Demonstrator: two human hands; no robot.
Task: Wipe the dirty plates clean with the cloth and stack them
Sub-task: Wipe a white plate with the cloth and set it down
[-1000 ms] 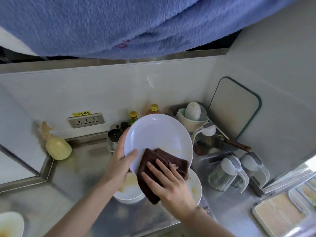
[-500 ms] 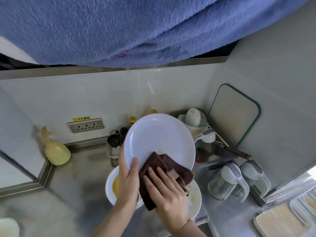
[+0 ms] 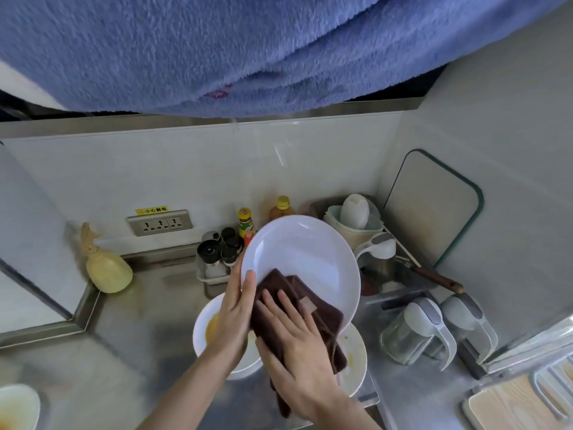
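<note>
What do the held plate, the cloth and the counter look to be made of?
Plate: glossy white, likely glazed ceramic or melamine; soft highlights, so I cannot tell which. Cloth: dark brown, fuzzy pile with a sewn tag, probably microfiber. Counter: brushed stainless steel, going by its dull grey sheen and folded edge.

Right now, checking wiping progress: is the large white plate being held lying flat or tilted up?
Tilted up. The large white plate is held off the counter by the left hand at its rim, face toward the camera.

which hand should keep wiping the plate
Right. The right hand already presses the cloth on the plate; the left hand grips the plate's rim, holding it tilted.
</note>
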